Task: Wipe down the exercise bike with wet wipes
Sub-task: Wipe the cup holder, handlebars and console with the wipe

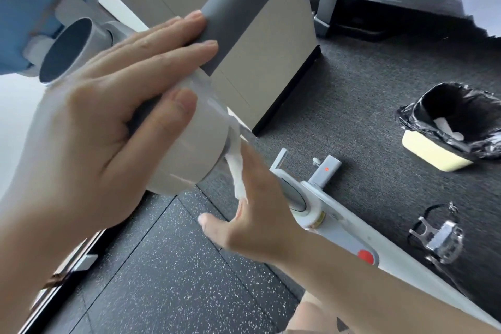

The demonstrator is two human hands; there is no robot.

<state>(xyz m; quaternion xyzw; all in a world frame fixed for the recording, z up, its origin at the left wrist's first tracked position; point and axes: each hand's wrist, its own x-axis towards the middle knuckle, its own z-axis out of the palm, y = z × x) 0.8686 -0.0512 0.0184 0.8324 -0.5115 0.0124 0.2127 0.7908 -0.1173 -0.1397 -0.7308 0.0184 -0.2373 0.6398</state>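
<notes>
black-lined bin (pixel 423 127) holds white wipes (pixel 447 127) (crumpled).

A crumpled white wet wipe (pixel 235 171) is pressed against the pale grey exercise bike (pixel 189 138), apparently under its round handlebar end.

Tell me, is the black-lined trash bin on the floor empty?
No, a crumpled white wipe lies inside the trash bin, resting against its black liner.
</notes>
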